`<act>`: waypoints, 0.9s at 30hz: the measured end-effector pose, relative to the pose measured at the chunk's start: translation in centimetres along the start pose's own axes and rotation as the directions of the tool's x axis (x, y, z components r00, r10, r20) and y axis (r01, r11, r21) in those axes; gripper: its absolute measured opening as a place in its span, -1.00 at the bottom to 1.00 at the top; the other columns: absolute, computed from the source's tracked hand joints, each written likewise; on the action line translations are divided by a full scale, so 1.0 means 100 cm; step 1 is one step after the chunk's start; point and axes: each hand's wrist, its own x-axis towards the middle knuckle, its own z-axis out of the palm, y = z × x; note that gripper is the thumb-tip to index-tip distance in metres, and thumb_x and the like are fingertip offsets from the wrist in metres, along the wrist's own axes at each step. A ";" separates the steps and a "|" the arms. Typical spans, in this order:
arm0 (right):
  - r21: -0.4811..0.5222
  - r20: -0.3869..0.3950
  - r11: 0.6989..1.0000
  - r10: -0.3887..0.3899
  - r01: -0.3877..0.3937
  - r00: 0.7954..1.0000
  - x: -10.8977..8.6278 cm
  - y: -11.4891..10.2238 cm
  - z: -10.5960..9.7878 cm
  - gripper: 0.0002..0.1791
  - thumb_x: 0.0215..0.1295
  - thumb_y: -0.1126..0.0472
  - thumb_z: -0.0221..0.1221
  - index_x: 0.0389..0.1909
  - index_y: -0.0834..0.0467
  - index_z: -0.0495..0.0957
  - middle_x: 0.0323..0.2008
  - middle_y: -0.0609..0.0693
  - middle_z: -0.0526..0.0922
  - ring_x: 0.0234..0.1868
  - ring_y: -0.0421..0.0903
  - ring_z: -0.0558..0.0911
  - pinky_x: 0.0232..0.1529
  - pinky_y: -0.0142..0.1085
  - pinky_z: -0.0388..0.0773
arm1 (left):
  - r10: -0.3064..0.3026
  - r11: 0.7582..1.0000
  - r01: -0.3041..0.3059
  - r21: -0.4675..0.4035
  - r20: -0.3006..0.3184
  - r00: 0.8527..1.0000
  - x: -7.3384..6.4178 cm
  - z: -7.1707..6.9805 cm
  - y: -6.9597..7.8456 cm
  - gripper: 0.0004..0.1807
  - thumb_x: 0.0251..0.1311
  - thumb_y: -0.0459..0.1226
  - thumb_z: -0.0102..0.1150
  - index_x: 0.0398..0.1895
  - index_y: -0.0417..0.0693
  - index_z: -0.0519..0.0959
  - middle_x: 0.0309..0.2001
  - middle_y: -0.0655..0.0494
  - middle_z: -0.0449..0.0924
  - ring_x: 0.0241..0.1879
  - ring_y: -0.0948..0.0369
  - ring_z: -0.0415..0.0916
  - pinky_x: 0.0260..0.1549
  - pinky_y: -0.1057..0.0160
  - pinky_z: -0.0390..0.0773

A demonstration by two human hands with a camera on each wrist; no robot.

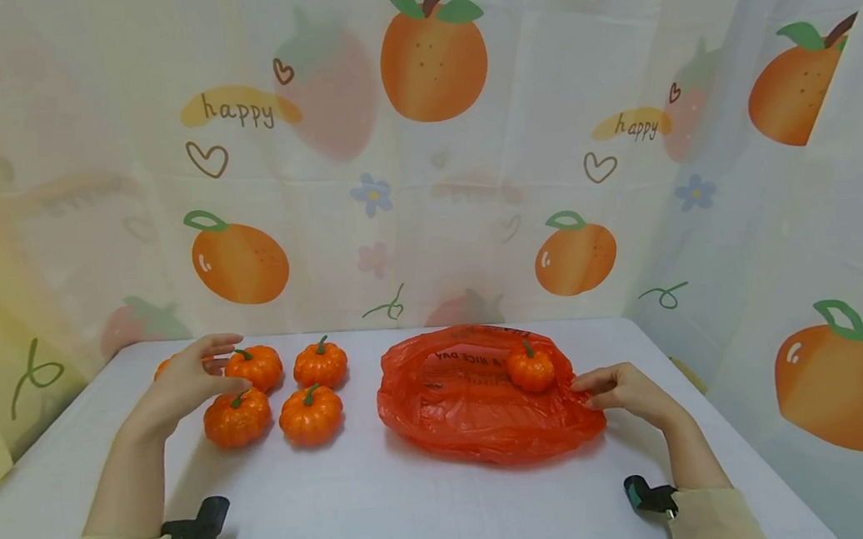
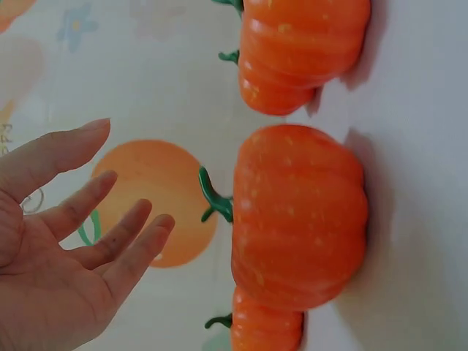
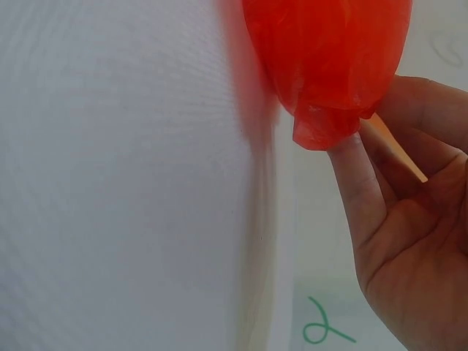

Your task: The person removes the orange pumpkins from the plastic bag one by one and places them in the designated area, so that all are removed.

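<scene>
A red plastic bag [image 1: 480,433] lies with its mouth spread on the white table, and one small orange pumpkin [image 1: 530,369] sits inside it at the right. My right hand [image 1: 628,391] pinches the bag's right edge between thumb and fingers; the red film [image 3: 329,66] bulges over the fingertips in the right wrist view. Above the pumpkins on the left, my left hand [image 1: 187,377] hovers with fingers spread and nothing in its grasp. The nearest pumpkin [image 1: 237,418] is just below it, and in the left wrist view a gap separates the fingers from the pumpkin [image 2: 300,216].
Other small pumpkins with green stems stand close by: one at the back [image 1: 320,362], one in front [image 1: 311,416], one behind the left hand [image 1: 255,367], and another partly hidden at far left. A fruit-print curtain [image 1: 428,220] hangs behind the white table [image 1: 388,515].
</scene>
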 end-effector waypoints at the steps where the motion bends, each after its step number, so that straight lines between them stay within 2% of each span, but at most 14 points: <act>1: -0.001 0.000 1.000 0.000 0.000 1.000 0.000 0.000 0.000 -0.60 0.19 0.29 0.21 0.06 0.32 0.63 0.13 0.35 0.62 0.03 -0.01 0.65 -0.11 -0.41 0.65 | 0.003 1.000 -0.003 -0.009 -0.002 1.000 0.000 0.002 0.004 -0.16 0.19 -0.21 0.28 0.48 -0.22 0.13 0.42 -0.43 0.17 0.37 -0.33 0.21 0.20 -0.29 0.42; 10: 0.007 -0.001 1.000 0.009 -0.009 1.000 0.000 -0.002 0.000 -0.60 0.19 0.29 0.21 0.06 0.31 0.63 0.13 0.32 0.63 0.03 -0.02 0.64 -0.09 -0.40 0.65 | 0.027 0.997 -0.028 -0.066 -0.019 0.999 0.010 0.021 0.037 -0.15 0.19 -0.21 0.30 0.50 -0.13 0.13 0.48 -0.32 0.13 0.42 -0.30 0.16 0.27 -0.30 0.38; 17: 0.015 0.005 1.000 -0.002 0.002 1.000 -0.001 -0.002 0.001 -0.60 0.20 0.29 0.20 0.07 0.31 0.62 0.13 0.32 0.63 0.04 0.02 0.65 -0.09 -0.40 0.65 | 0.050 0.989 -0.050 -0.138 -0.001 0.999 0.016 0.041 0.063 -0.18 0.20 -0.30 0.25 0.51 -0.11 0.12 0.48 -0.30 0.13 0.42 -0.33 0.16 0.33 -0.27 0.34; 20: 0.017 0.006 1.000 -0.001 0.001 1.000 -0.001 -0.002 0.001 -0.59 0.19 0.29 0.20 0.08 0.31 0.62 0.13 0.32 0.63 0.04 0.01 0.65 -0.09 -0.40 0.65 | 0.090 0.982 -0.089 -0.167 0.000 0.996 0.018 0.050 0.070 -0.20 0.20 -0.30 0.26 0.49 -0.13 0.14 0.47 -0.29 0.15 0.42 -0.30 0.17 0.38 -0.25 0.28; 24: 0.011 0.004 1.000 0.001 -0.001 1.000 -0.001 -0.002 0.001 -0.59 0.19 0.29 0.20 0.08 0.31 0.62 0.13 0.32 0.63 0.02 -0.01 0.65 -0.09 -0.40 0.66 | 0.124 0.973 -0.120 -0.196 0.010 0.992 0.023 0.062 0.078 -0.22 0.20 -0.29 0.27 0.47 -0.12 0.17 0.47 -0.23 0.18 0.44 -0.25 0.18 0.40 -0.21 0.29; 27: 0.009 0.004 1.000 0.000 0.000 1.000 -0.001 -0.002 0.001 -0.59 0.19 0.29 0.20 0.07 0.31 0.62 0.13 0.33 0.63 0.02 -0.02 0.65 -0.09 -0.39 0.66 | 0.115 0.972 -0.108 -0.211 0.022 0.993 0.026 0.070 0.085 -0.22 0.18 -0.27 0.29 0.47 -0.08 0.19 0.48 -0.19 0.19 0.45 -0.23 0.17 0.36 -0.20 0.36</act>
